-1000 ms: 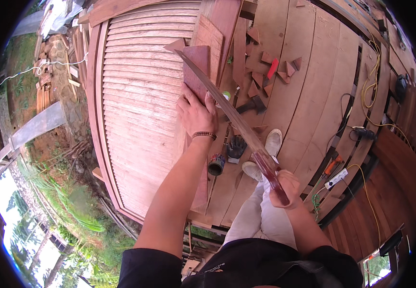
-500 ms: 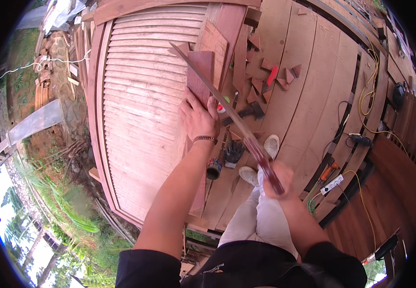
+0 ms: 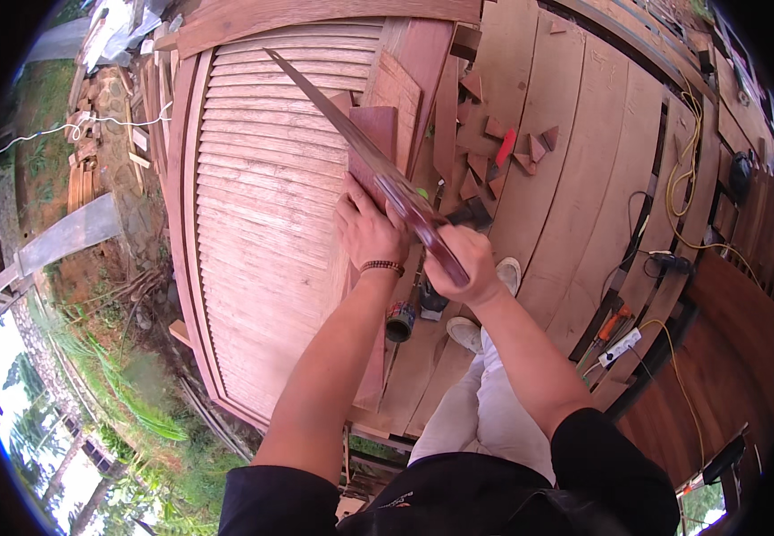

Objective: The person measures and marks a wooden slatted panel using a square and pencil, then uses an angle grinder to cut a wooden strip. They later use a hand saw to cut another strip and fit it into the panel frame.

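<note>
My right hand (image 3: 460, 264) is closed round the dark wooden handle of a hand saw (image 3: 338, 121). The long narrow blade runs up and to the left, across a reddish-brown wood block (image 3: 374, 134). On that block rests my left hand (image 3: 371, 223), pressing it down with the fingers laid on its near part; a beaded bracelet circles the wrist. Beneath the block is a large louvred wooden panel (image 3: 266, 196) with a reddish frame. A lighter board (image 3: 394, 89) with an angled end lies beside the block. The blade hides part of the block and the left fingertips.
Triangular wood offcuts (image 3: 470, 188) and a red object (image 3: 506, 147) lie on the plank floor (image 3: 574, 170). An open can (image 3: 399, 322) stands near my feet. To the right are a white power strip (image 3: 619, 347), an orange-handled tool (image 3: 615, 322) and a yellow cord (image 3: 675, 196).
My right hand has pushed the saw forward, up and to the left, so the blade reaches farther past the block. My left hand stays in place on the block.
</note>
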